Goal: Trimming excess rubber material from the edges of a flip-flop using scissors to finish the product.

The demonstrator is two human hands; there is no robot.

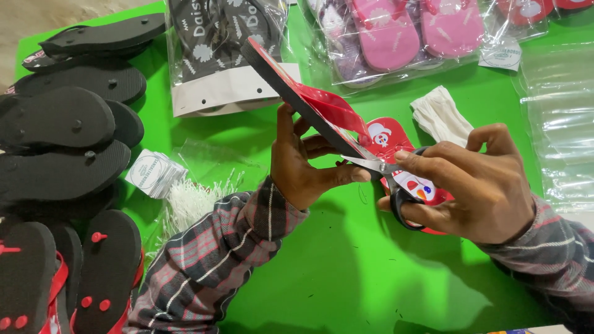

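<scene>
The left hand (303, 162) clamps a red foam flip-flop with a black sole (296, 94) by its near end, thumb on one face and fingers wrapped behind. The flip-flop stands on edge and tilted, so its thin black sole edge faces the camera. Its long axis runs from the grip up and away to the left, and its far tip reaches the packaged goods above. A glossy red plastic strap (337, 110) arches off the face just above the grip.

The right hand (476, 182) is closed through the loops of black-handled scissors with steel blades (387, 176). The blades point left toward the left hand's fingertips and meet the flip-flop's near end just beside the grip; how far apart they stand cannot be told. Directly behind the scissors, a second red flip-flop with a white cartoon print (396, 151) lies flat on the bright green table cover (346, 260).

Right of the grip and farther away lies a bundle of white ribbed fabric (440, 114). Left of the left forearm sit a stack of round white paper tags (151, 173) and a heap of thin white plastic fasteners (189, 201). Beyond those lies a pile of matte black foam soles (62, 136), some with red plugs. Above the grip lie clear crinkled plastic bags, one holding pink flip-flops (408, 34) and one holding dark printed flip-flops (216, 43).
</scene>
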